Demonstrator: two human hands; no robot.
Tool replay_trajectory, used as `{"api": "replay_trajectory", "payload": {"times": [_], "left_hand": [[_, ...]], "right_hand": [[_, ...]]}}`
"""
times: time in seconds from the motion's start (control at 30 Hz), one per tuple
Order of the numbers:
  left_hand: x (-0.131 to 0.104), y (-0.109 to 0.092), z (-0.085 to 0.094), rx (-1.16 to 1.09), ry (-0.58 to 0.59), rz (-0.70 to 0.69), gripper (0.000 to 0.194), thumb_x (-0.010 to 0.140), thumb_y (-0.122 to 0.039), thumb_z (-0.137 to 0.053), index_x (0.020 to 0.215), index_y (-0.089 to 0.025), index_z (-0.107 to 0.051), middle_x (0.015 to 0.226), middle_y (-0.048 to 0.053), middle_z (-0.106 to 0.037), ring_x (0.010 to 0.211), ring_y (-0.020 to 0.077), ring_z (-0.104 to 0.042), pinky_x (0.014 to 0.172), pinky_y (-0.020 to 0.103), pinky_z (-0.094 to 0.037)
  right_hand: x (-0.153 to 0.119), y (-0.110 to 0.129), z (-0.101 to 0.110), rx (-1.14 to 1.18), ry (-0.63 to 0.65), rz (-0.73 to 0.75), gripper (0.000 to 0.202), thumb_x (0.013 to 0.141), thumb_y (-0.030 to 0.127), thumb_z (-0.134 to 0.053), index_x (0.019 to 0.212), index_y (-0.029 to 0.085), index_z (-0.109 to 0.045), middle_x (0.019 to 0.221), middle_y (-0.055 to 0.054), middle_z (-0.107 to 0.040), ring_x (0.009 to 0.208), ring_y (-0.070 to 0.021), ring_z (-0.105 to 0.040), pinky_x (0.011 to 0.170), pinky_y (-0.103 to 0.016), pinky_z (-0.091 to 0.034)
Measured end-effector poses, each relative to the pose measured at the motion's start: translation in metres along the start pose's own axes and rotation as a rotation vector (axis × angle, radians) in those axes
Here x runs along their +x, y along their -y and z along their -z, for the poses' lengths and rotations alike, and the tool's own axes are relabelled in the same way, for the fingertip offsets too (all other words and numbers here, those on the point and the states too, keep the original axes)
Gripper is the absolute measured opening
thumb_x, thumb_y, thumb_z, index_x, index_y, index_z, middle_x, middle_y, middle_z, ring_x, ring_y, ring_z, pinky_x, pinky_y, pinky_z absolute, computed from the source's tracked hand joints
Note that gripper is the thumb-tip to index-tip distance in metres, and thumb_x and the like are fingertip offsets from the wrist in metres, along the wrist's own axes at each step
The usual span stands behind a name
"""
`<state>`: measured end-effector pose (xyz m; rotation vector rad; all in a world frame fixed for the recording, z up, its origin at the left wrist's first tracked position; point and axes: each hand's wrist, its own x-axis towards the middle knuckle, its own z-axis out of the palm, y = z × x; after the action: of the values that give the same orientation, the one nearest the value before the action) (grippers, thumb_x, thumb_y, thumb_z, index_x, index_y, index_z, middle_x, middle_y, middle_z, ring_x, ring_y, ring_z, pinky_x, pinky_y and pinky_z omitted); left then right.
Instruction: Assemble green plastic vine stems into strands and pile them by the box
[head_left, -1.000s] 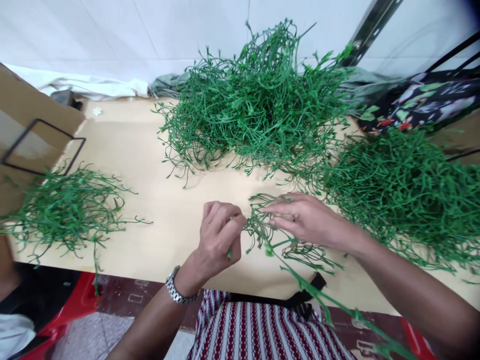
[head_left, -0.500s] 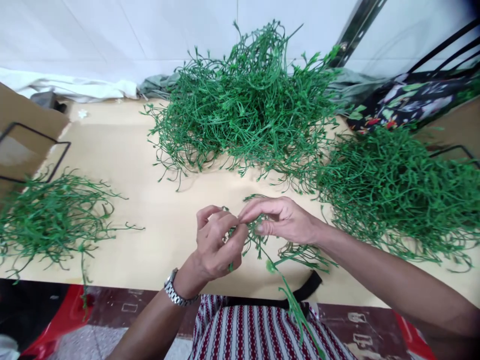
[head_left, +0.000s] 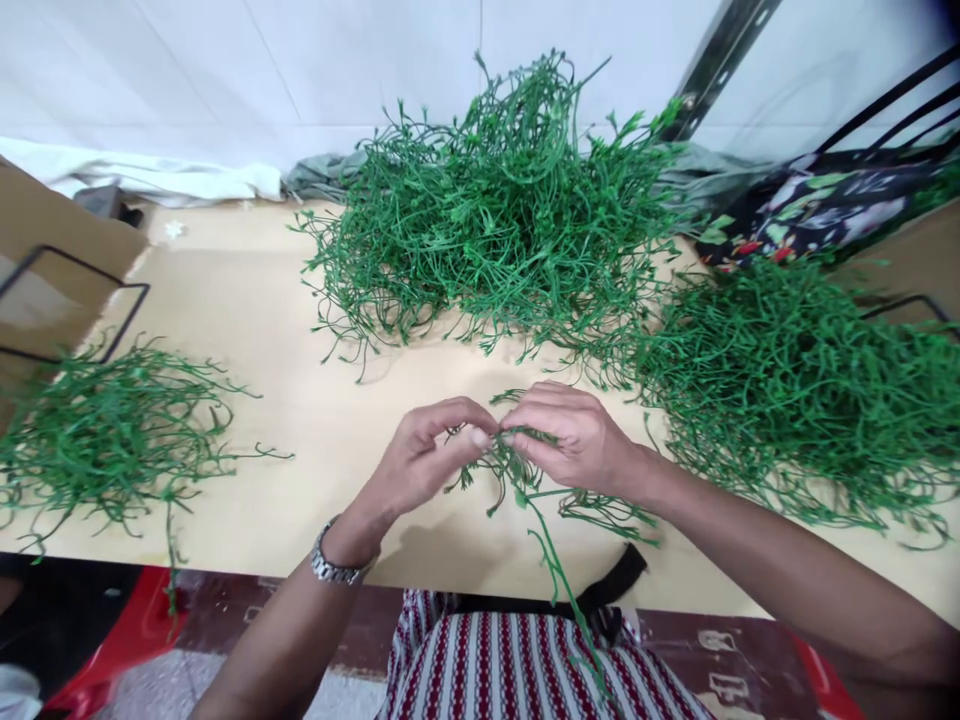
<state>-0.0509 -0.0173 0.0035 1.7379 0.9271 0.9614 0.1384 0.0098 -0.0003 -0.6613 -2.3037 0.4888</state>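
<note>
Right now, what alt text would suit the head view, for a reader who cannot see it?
The left hand and right hand pinch green stems over a pale table. Around them lie a back pile, a left pile and a right pile of similar stems. A watch circles the left wrist.

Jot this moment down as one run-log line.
left hand: pinching green sprigs | right hand: pinching them too, beside left | nearby: large green stem pile on tabletop

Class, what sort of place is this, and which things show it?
Probably a small workshop or workroom: a long pale table bears large heaps of green stems, with brown cardboard at its left end.
</note>
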Motion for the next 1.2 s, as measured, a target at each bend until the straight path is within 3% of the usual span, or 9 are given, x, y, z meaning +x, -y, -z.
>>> {"api": "replay_trajectory", "payload": {"times": [0.13, 0.3, 0.57, 0.7, 0.83, 1.07, 1.2], "left_hand": [[0.000, -0.007, -0.011, 0.254, -0.088, -0.072, 0.006, 0.079, -0.018, -0.056, 0.076, -0.014, -0.059, 0.069, 0.003, -0.056, 0.067, 0.0127, -0.052, 0.063, 0.026, -0.042], [-0.003, -0.007, -0.017, 0.530, -0.131, -0.215, 0.011, 0.082, -0.011, -0.049, 0.082, -0.014, -0.059, 0.069, 0.004, -0.057, 0.066, 0.0124, -0.051, 0.060, 0.026, -0.039], [-0.003, 0.005, -0.027, 0.927, -0.174, -0.298, 0.016, 0.079, -0.010, -0.046, 0.068, -0.013, -0.057, 0.058, 0.002, -0.050, 0.055, 0.0133, -0.043, 0.056, 0.029, -0.033], [-0.005, 0.007, -0.026, 0.938, -0.143, -0.319, 0.018, 0.078, -0.008, -0.047, 0.062, -0.014, -0.055, 0.054, 0.000, -0.047, 0.051, 0.0117, -0.039, 0.055, 0.029, -0.031], [-0.006, 0.002, -0.022, 0.918, -0.081, -0.350, 0.022, 0.072, -0.003, -0.045, 0.054, -0.015, -0.048, 0.050, -0.002, -0.040, 0.048, 0.0105, -0.031, 0.053, 0.028, -0.028], [-0.005, -0.012, -0.010, 0.732, 0.203, -0.420, 0.023, 0.069, 0.001, -0.041, 0.054, -0.015, -0.047, 0.051, -0.002, -0.038, 0.050, 0.0110, -0.030, 0.054, 0.028, -0.028], [-0.004, -0.015, -0.005, 0.541, 0.269, -0.398, 0.022, 0.075, -0.002, -0.041, 0.064, -0.016, -0.054, 0.052, -0.002, -0.045, 0.051, 0.0107, -0.037, 0.057, 0.028, -0.032]], "right_hand": [[0.003, 0.002, 0.004, -0.070, 0.089, -0.008, 0.014, 0.080, 0.015, -0.049, 0.071, 0.014, -0.059, 0.061, -0.002, -0.055, 0.061, -0.0122, -0.047, 0.062, -0.026, -0.037], [0.004, 0.003, 0.015, 0.049, 0.241, -0.138, 0.011, 0.081, 0.020, -0.054, 0.088, 0.014, -0.061, 0.072, -0.002, -0.058, 0.069, -0.0111, -0.052, 0.063, -0.022, -0.039], [0.002, 0.003, 0.010, -0.211, 0.270, -0.043, 0.019, 0.084, 0.016, -0.043, 0.084, 0.012, -0.062, 0.074, -0.005, -0.060, 0.072, -0.0145, -0.052, 0.073, -0.029, -0.039], [0.001, 0.008, 0.008, -0.391, 0.267, 0.029, 0.023, 0.086, 0.020, -0.041, 0.076, 0.013, -0.060, 0.069, -0.005, -0.057, 0.070, -0.0155, -0.048, 0.073, -0.031, -0.035], [0.000, 0.011, 0.010, -0.461, 0.314, 0.089, 0.021, 0.084, 0.013, -0.038, 0.071, 0.014, -0.056, 0.066, -0.004, -0.053, 0.069, -0.0150, -0.043, 0.074, -0.031, -0.033], [0.002, 0.003, 0.020, 0.022, 0.478, 0.131, 0.019, 0.073, 0.004, -0.037, 0.060, 0.016, -0.045, 0.060, 0.001, -0.046, 0.062, -0.0116, -0.036, 0.070, -0.027, -0.032], [0.002, 0.003, 0.020, 0.211, 0.509, 0.078, 0.022, 0.081, 0.009, -0.036, 0.062, 0.016, -0.044, 0.061, 0.001, -0.045, 0.064, -0.0112, -0.038, 0.068, -0.026, -0.032]]}}
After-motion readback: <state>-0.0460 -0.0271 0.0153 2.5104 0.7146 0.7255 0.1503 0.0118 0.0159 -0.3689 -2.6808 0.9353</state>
